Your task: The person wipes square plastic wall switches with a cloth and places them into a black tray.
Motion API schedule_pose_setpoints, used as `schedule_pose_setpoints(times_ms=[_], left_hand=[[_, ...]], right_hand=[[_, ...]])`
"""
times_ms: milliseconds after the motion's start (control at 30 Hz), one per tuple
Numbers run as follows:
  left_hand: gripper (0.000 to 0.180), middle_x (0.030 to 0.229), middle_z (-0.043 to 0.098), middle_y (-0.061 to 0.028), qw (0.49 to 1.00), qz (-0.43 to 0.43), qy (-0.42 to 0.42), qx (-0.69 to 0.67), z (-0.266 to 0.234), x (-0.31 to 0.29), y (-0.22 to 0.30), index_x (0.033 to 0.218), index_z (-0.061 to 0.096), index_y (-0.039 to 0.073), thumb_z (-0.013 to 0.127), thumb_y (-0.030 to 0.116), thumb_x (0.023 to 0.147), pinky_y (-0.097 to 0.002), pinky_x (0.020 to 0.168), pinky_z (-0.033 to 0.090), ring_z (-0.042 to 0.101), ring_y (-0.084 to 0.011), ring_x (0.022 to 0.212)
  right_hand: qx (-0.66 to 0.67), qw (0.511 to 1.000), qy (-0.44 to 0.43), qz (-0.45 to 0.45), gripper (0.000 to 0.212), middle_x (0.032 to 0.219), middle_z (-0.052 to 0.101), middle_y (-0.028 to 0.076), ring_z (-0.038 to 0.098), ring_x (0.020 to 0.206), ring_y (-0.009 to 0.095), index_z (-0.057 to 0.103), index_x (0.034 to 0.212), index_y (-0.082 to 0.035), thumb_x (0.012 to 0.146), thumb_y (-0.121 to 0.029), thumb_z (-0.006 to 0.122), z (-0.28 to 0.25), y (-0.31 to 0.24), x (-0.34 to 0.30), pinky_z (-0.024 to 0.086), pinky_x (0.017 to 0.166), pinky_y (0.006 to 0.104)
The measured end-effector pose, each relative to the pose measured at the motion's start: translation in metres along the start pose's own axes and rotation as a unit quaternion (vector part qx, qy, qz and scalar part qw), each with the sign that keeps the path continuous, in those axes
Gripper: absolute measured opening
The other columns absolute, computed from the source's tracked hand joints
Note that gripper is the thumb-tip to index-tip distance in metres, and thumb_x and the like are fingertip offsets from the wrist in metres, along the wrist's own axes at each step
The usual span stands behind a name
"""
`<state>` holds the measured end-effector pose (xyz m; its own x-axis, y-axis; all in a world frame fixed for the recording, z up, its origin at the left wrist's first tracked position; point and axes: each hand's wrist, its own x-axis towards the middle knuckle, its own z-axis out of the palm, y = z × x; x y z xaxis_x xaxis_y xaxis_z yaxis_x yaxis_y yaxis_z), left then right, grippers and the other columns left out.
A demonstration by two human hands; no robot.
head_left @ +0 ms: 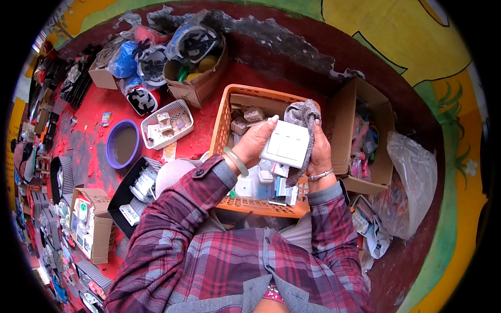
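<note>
A white wall switch plate (285, 145) with several rocker panels is held up over an orange plastic basket (271, 211). My left hand (252, 140) grips its left edge, thumb on top. On the other side, my right hand (321, 152) is closed around a grey cloth (301, 116) that lies against the plate's right edge and hangs below it. The right fingers are partly hidden behind the cloth. Under my hands, the basket contains small cardboard boxes (254, 113) and white electrical fittings (265, 176).
A purple basin (140, 140) of murky water and a white basket (189, 127) of small pale parts stand to the left. An open carton (340, 122) of bagged goods is at right, near clear plastic sheeting (415, 180). A black tray (116, 207) lies by my left arm.
</note>
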<state>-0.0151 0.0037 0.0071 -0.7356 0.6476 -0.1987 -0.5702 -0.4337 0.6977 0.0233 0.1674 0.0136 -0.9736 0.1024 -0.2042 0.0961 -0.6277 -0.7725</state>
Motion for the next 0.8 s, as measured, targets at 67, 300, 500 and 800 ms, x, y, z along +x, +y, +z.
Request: schedule_pose_setpoints(times_ms=[67, 300, 500, 800], left_hand=[[0.049, 0.099, 0.064, -0.0091, 0.999, 0.015, 0.048, -0.013, -0.004, 0.004, -0.006, 0.108, 0.057, 0.001, 0.047, 0.047, 0.093, -0.0292, 0.078, 0.050, 0.062, -0.0167, 0.089], [0.053, 0.103, 0.064, -0.0116, 0.980, 0.109, 0.148, -0.075, -0.023, 0.020, 0.000, 0.111, 0.056, -0.001, 0.042, 0.047, 0.094, -0.0322, 0.083, 0.049, 0.063, -0.0213, 0.091], [0.053, 0.104, 0.063, -0.0104, 0.997, 0.050, 0.030, 0.047, -0.021, 0.014, 0.001, 0.114, 0.054, 0.000, 0.046, 0.048, 0.093, -0.0298, 0.082, 0.050, 0.062, -0.0173, 0.092], [0.051, 0.098, 0.064, -0.0090, 0.998, 0.013, 0.049, 0.029, -0.006, 0.007, -0.005, 0.109, 0.057, 0.000, 0.043, 0.047, 0.094, -0.0289, 0.078, 0.049, 0.062, -0.0156, 0.087]], right_hand=[[0.007, 1.000, 0.003, 0.015, 0.042, 0.104, 0.063, 0.010, 0.063, 0.090, 0.020, 0.053, 0.116, -0.002, 0.098, -0.037, 0.039, -0.002, 0.003, 0.000, 0.052, 0.080, 0.0308], [-0.020, 1.000, 0.010, -0.004, 0.041, 0.115, 0.056, 0.008, 0.057, 0.101, 0.018, 0.043, 0.128, -0.006, 0.099, -0.034, 0.038, 0.018, 0.032, -0.013, 0.047, 0.089, 0.0310], [-0.045, 0.999, 0.014, -0.022, 0.043, 0.110, 0.060, 0.011, 0.061, 0.098, 0.020, 0.047, 0.123, -0.001, 0.099, -0.035, 0.036, 0.001, 0.016, -0.005, 0.051, 0.083, 0.0315], [0.023, 0.999, 0.021, 0.013, 0.041, 0.109, 0.061, 0.011, 0.061, 0.097, 0.022, 0.051, 0.119, -0.001, 0.098, -0.034, 0.040, -0.005, 0.007, 0.000, 0.049, 0.086, 0.0332]])
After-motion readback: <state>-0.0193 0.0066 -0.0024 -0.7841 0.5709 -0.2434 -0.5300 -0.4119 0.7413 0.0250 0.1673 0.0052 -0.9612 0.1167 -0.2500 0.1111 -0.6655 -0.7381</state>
